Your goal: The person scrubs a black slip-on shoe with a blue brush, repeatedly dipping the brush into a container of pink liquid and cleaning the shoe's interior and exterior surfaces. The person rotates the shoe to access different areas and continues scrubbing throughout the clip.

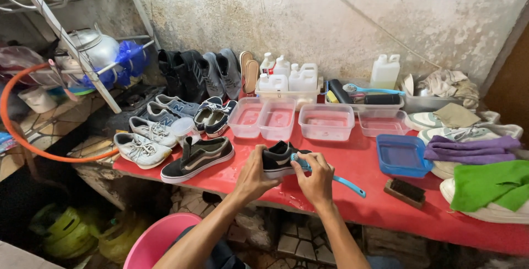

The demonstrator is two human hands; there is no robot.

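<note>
A black sneaker with a white sole (278,158) lies on the red table (352,164), and my left hand (252,176) grips its near side. My right hand (315,180) holds a light-blue long-handled brush (337,180), with the brush head pressed against the sneaker's heel end. The handle sticks out to the right past my fingers. The matching black sneaker (197,159) lies just left of my left hand, laces removed.
Clear plastic tubs (325,121) with water stand behind the sneaker, and a blue tub (402,155) sits right. A wooden brush (406,192), purple and green cloths (487,183), white bottles (289,79) and more shoes (147,137) crowd the table. A pink bucket (157,241) stands below.
</note>
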